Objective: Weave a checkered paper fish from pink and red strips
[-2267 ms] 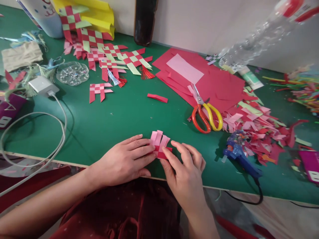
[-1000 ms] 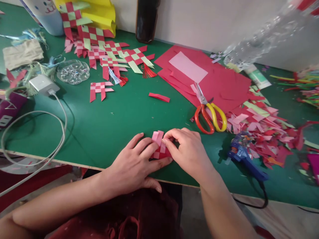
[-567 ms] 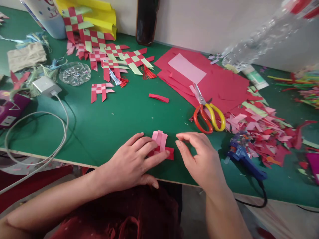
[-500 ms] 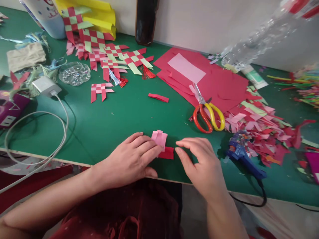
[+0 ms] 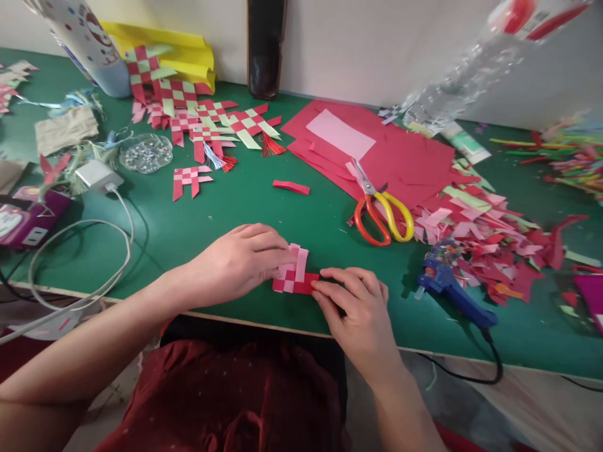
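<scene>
Near the table's front edge lies a small piece of woven paper strips (image 5: 296, 271), pink and red in a checkered pattern. Its pink strips point away from me, and a red strip (image 5: 308, 284) sticks out to the right. My left hand (image 5: 247, 260) has its fingers bent together at the piece's upper left, on a pink strip; its thumb is hidden. The thumb and fingertips of my right hand (image 5: 358, 304) close on the right end of the red strip.
Scissors (image 5: 384, 207) lie ahead to the right, by red paper sheets (image 5: 414, 163) and a heap of scraps (image 5: 499, 232). A blue glue gun (image 5: 456, 292) rests at right. Woven paper fish (image 5: 188, 179) lie at back left; a white cable (image 5: 127, 251) loops at left.
My left hand has drawn back left from over the weave, uncovering its checkered part. My right hand has come in to the red strip's end. The camera view has shifted slightly.
</scene>
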{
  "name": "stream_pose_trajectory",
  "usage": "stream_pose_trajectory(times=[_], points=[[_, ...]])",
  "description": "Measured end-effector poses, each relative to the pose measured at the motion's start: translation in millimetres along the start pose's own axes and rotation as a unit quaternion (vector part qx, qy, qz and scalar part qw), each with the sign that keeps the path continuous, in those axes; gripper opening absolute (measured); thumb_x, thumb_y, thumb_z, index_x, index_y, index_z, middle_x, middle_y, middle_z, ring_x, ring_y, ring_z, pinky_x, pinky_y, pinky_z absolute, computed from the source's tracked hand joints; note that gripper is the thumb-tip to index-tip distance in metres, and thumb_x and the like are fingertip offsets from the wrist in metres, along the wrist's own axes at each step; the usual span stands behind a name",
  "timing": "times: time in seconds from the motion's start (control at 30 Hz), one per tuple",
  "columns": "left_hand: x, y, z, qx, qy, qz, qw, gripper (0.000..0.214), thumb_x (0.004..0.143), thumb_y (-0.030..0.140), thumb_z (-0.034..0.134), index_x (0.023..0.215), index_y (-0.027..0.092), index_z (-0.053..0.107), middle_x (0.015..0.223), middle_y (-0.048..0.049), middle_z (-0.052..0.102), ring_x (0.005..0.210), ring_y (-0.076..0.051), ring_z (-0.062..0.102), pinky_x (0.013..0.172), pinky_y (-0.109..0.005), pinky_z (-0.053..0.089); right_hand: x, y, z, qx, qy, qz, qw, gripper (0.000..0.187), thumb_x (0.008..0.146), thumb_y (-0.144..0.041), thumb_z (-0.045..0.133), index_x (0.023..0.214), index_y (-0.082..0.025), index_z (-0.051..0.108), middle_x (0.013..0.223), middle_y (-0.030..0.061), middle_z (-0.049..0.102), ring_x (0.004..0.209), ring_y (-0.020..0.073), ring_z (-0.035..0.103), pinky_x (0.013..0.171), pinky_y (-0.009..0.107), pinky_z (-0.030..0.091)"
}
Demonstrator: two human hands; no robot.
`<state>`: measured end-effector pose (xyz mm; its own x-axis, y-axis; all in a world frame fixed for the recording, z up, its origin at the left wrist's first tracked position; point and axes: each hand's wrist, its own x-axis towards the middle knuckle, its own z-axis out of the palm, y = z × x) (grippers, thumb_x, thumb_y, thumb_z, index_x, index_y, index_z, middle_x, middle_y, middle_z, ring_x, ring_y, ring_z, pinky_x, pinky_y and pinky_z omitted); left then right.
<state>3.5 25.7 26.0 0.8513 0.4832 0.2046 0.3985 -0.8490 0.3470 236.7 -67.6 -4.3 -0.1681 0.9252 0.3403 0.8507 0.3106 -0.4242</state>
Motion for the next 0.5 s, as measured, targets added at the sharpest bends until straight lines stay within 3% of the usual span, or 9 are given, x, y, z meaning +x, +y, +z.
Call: stream_pose_trajectory(times=[0.13,0.3,0.5], points=[[7.9,-5.6,11.3,0.035,-0.059,0.062,0.996,0.035,0.097,0.032,0.053,0.131,0.024,0.057,0.144,-0.0035,0.052,0.142,-0.025,0.034,0.118,-0.047,0.024,-2.0,1.1,1.9,-0.002,0.005,0.006,1.0,0.01,0.09,-0.024,0.064,0.091,-0.028,0.073,0.105,0.0007,0.073,0.099,0.022,0.054,0.088,0.041,0.036],[9.5,-11.8,25.6,0.032,-0.117,0.037,0.992,0.055,0.094,0.045,0.057,0.143,0.025,0.043,0.15,-0.0045,0.045,0.145,-0.022,0.031,0.12,-0.045,0.017,-2.6,0.7,2.2,0.004,0.01,0.007,1.0,0.012,0.091,-0.026,0.063,0.09,-0.028,0.074,0.105,0.0008,0.073,0.098,0.0221,0.055,0.088,0.041,0.037],[7.7,-12.6,19.4,-0.001,-0.098,0.033,0.995,0.052,0.094,0.043,0.056,0.143,0.026,0.044,0.15,-0.0068,0.044,0.146,-0.024,0.028,0.12,-0.049,0.018,-1.6,0.4,1.6,0.007,0.016,0.011,1.0,0.012,0.091,-0.025,0.063,0.089,-0.028,0.074,0.104,0.0013,0.073,0.098,0.0216,0.056,0.087,0.041,0.037]])
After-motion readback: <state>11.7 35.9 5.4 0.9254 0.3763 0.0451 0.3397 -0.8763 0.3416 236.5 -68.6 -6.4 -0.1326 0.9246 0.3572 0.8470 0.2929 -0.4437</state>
